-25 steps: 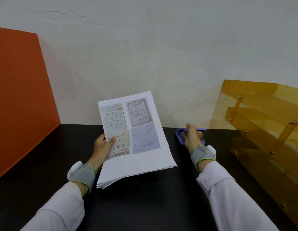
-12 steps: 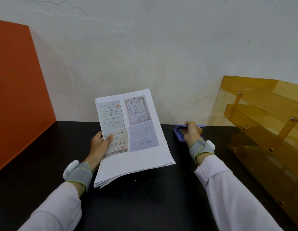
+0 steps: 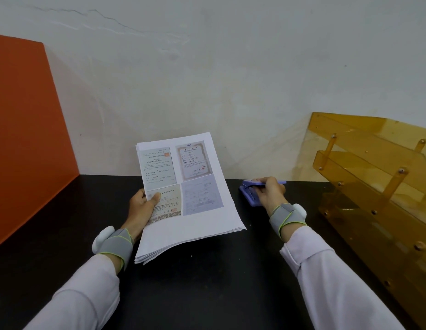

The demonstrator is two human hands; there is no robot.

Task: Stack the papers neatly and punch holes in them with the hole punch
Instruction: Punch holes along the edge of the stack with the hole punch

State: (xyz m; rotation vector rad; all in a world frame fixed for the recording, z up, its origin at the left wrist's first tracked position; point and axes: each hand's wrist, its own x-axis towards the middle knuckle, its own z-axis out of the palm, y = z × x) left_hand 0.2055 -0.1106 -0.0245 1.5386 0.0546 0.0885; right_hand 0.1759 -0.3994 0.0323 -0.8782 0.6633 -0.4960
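Left hand: I see it gripping the stack of papers by its left edge, thumb pressed on the top sheet, fingers tucked underneath and hidden.
Papers: lifted off the black table and tilted up toward me; the top sheet carries four printed document panels, and the sheet edges fan out slightly at the lower left corner.
Right hand: I see it closed over the purple hole punch, fingers wrapped across the lever on top, palm covering most of the body.
Hole punch: sits on the table near the back wall, just to the right of the papers and apart from them; I cannot tell whether the lever is pressed down.
Wrists: both carry grey straps with white pods, above white sleeves.
Right side: an amber acrylic rack stands on the table just beyond the right hand.
Left side: an orange panel borders the table.
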